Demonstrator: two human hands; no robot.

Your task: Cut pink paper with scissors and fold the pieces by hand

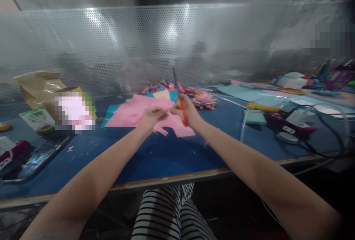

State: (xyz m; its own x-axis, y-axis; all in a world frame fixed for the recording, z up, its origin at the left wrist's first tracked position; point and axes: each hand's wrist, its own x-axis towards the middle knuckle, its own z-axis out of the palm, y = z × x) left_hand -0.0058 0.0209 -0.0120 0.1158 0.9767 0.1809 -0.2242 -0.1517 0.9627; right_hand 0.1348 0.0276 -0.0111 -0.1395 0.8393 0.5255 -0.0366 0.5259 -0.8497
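Over a pile of pink paper sheets (124, 112), my two hands come close together at the fingertips. My right hand (188, 108) grips scissors (183, 112) with orange-red handles, their blades pointing up and away from me. Its thumb and fingertips reach toward the left hand. The fingers of my left hand (153, 117) are pinched together; whatever they hold is too small and blurred to name. Cut pink strips hang or lie just below the hands. Blue and cream sheets stick out from behind the pink ones.
Bundles of colourful paper bits (203, 99) lie behind the sheets. At left are a phone (37, 158), a brown paper bag (41, 86) and a green-white box (36, 120). A yellow-handled tool (263, 107), cables and light-blue sheets (244, 94) lie right. A perforated metal screen (155, 40) stands behind.
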